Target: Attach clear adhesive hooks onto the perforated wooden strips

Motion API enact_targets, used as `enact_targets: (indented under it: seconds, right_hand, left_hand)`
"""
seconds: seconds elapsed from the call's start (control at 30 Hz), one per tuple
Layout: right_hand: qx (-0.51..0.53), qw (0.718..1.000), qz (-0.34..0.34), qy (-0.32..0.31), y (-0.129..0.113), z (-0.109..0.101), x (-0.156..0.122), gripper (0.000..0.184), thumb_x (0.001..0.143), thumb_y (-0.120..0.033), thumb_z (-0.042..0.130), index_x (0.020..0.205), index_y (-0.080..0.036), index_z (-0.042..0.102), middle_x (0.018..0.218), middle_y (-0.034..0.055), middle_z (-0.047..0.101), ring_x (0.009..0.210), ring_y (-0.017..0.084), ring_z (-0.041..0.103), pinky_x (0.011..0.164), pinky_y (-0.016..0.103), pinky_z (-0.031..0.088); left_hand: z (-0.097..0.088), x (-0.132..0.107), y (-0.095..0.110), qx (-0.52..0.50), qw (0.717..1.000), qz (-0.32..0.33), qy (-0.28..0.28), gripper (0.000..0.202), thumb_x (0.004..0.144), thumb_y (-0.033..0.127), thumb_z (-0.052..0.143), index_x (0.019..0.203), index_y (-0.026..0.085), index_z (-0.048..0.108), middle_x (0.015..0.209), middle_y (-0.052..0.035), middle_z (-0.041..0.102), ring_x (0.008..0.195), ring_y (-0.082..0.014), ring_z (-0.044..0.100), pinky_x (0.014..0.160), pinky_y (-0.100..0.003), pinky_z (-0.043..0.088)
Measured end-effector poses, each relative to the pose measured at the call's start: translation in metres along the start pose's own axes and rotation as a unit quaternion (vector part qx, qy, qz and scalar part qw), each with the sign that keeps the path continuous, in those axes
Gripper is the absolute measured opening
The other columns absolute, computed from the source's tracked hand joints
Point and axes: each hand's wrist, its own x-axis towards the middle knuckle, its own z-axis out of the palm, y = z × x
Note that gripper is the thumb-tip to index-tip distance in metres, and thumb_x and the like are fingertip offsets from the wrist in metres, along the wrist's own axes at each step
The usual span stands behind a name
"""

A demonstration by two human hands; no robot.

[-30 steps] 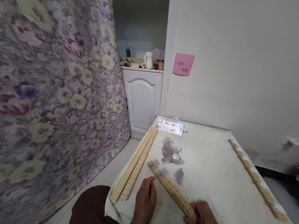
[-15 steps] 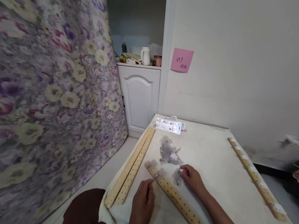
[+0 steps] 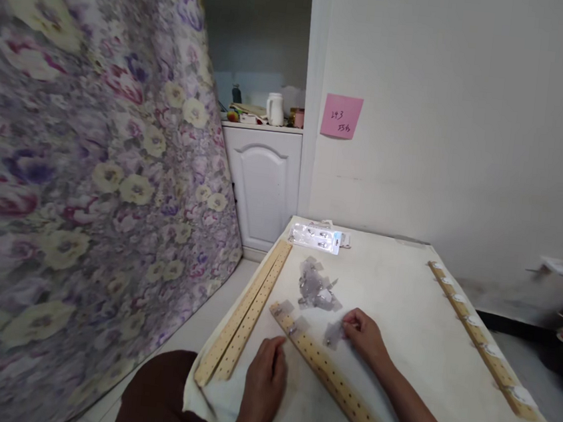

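Observation:
My right hand (image 3: pixel 364 335) pinches the edge of a small translucent plastic piece with a metal fitting (image 3: pixel 333 334), just above the cloth. Next to the near perforated wooden strip (image 3: pixel 331 379), my left hand (image 3: pixel 264 378) is closed, thumb and forefinger together; whatever is between them, if anything, cannot be made out. Two similar translucent pieces sit at the strip's far end, one of them a small clear piece (image 3: pixel 298 324) close to my left fingertips. Beyond the strip lies a heap of translucent pieces with metal parts (image 3: pixel 317 287).
Two perforated wooden strips (image 3: pixel 252 315) lie along the left table edge. Another strip with white round parts (image 3: pixel 488 350) runs along the right edge. A clear package (image 3: pixel 315 237) rests at the back, near the wall. A floral curtain (image 3: pixel 109 173) hangs at left.
The small plastic piece in my right hand has tilted and swung slightly left. My left hand stays beside the strip; the view has shifted a little.

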Motion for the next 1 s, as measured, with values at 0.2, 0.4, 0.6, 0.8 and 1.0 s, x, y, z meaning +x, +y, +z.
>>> enact_targets:
  seconds: [0.2, 0.4, 0.6, 0.8, 1.0]
  right_hand:
    - [0.12, 0.992, 0.026, -0.028, -0.017, -0.016, -0.025, 0.014, 0.07, -0.033, 0.054, 0.075, -0.021, 0.048, 0.062, -0.0049, 0.056, 0.061, 0.016, 0.062, 0.049, 0.024, 0.049]
    - [0.156, 0.985, 0.002, -0.079, -0.037, -0.026, -0.053, 0.017, 0.074, -0.036, 0.055, 0.078, -0.02, 0.05, 0.062, -0.0041, 0.057, 0.058, 0.014, 0.061, 0.05, 0.023, 0.047]
    - [0.166, 0.975, -0.032, -0.147, -0.051, -0.017, -0.072, 0.011, 0.074, -0.027, 0.058, 0.081, -0.018, 0.058, 0.059, -0.0045, 0.056, 0.05, 0.011, 0.053, 0.048, 0.022, 0.042]
    - [0.113, 0.976, -0.096, -0.16, -0.056, -0.013, -0.078, 0.012, 0.073, -0.023, 0.059, 0.078, -0.017, 0.068, 0.075, 0.0019, 0.065, 0.069, 0.015, 0.059, 0.062, 0.025, 0.044]
    - [0.165, 0.966, -0.007, -0.201, -0.051, -0.005, -0.084, 0.029, 0.072, -0.03, 0.06, 0.099, -0.019, 0.056, 0.076, -0.0006, 0.063, 0.055, 0.013, 0.059, 0.045, 0.021, 0.042]
  left_hand:
    - [-0.004, 0.001, 0.004, -0.013, 1.0, 0.002, -0.003, 0.023, 0.09, 0.028, 0.04, 0.101, 0.021, 0.059, 0.091, -0.0045, 0.061, 0.088, -0.019, 0.06, 0.079, -0.031, 0.048]
    - [0.001, -0.004, 0.043, -0.083, 0.995, -0.018, -0.051, 0.021, 0.087, 0.031, 0.046, 0.097, 0.021, 0.06, 0.083, -0.0025, 0.059, 0.076, -0.0172, 0.057, 0.069, -0.028, 0.046]
    - [0.029, -0.006, 0.082, -0.243, 0.951, -0.111, -0.152, 0.04, 0.077, 0.029, 0.06, 0.116, 0.02, 0.055, 0.084, -0.0009, 0.06, 0.067, -0.0129, 0.053, 0.064, -0.024, 0.044]
    - [0.035, -0.009, 0.077, -0.328, 0.919, -0.148, -0.164, 0.029, 0.07, 0.034, 0.068, 0.093, 0.017, 0.062, 0.059, 0.007, 0.046, 0.053, -0.0087, 0.042, 0.05, -0.019, 0.033]
    - [0.026, -0.01, 0.076, -0.338, 0.91, -0.212, -0.118, 0.036, 0.065, 0.041, 0.071, 0.089, 0.017, 0.06, 0.059, 0.0062, 0.051, 0.048, -0.009, 0.046, 0.048, -0.021, 0.038]
